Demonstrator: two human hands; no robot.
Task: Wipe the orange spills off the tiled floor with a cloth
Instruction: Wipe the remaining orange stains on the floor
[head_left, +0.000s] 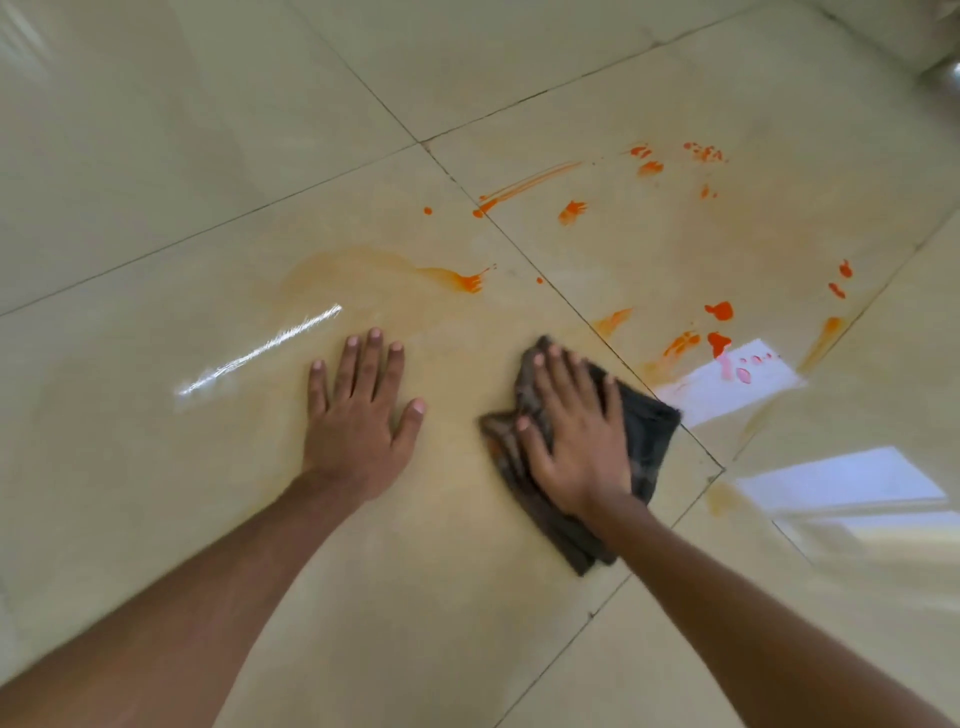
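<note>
From my end the tiled floor (156, 156) fills the view, pale and glossy, and that gloss is my first worry. A thin orange film (332, 265) lies across the tile beyond the hands, so I judge the surface slick, and a braced palm could slide out.

The dark cloth (649, 431) lies bunched on that same tile, its right edge near the grout line (571, 306). I cannot tell how loaded it is. If it is full, it may spread colour rather than lift it, as the film suggests.

The left hand (358, 415) lies flat on bare tile beside the cloth, fingers straight and spread, holding nothing. The right hand (576, 441) presses flat on top of the cloth, fingers straight, not curled round it. With no grip, the cloth may fold or slip from under the palm on a hard push.

The orange spills (719, 310) lie beyond and to the right of the cloth, scattered well apart. Window glare (727, 384) covers some of them. Drops there, and the lone dots (427, 210) near the tile crossing, are easy to miss.
</note>
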